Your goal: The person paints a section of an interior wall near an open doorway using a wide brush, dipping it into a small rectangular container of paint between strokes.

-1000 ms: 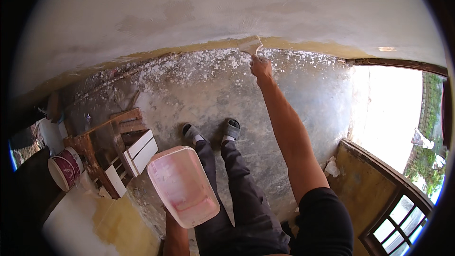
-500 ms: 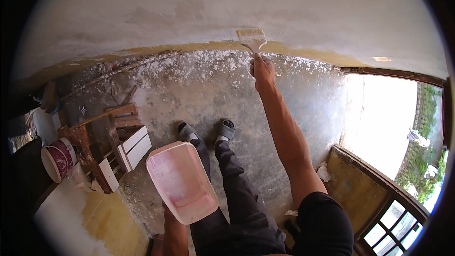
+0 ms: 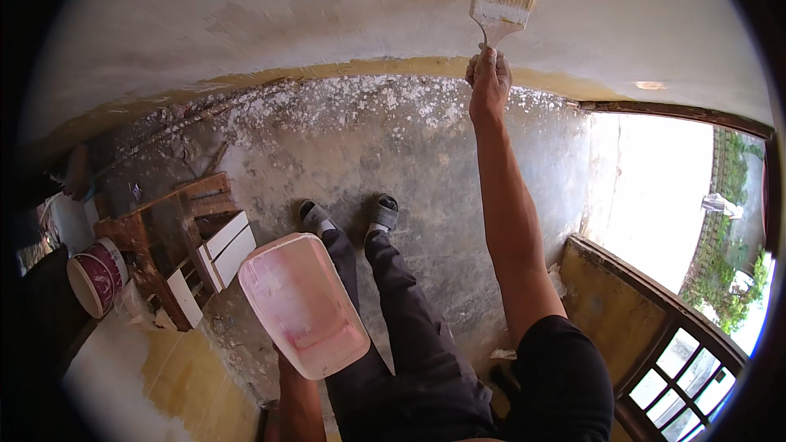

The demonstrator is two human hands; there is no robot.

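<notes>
My right hand point(image 3: 489, 74) is closed round the handle of a wide flat paintbrush point(image 3: 502, 12), arm stretched far forward. The brush's pale bristles point up the wall point(image 3: 393, 12), close against its whitish surface; whether they touch cannot be made out. A pink plastic tub point(image 3: 307, 299), rectangular with rounded corners, is held at my left side in front of my legs. Its inside is smeared with whitish residue. My left hand point(image 3: 286, 360) supports it from below and behind, with the fingers hidden by the tub.
A yellowish unpainted strip point(image 3: 377, 68) runs along the wall's foot. White flecks cover the floor point(image 3: 434, 155) there. To the left lie broken wooden furniture point(image 3: 209, 233) and a maroon-and-white bucket point(image 3: 97, 277). On the right are a bright doorway point(image 3: 647, 188) and a paned window point(image 3: 681, 376).
My right hand has moved the paintbrush up the wall and to the right. The tub has shifted slightly left and up in view, still held by my left hand.
</notes>
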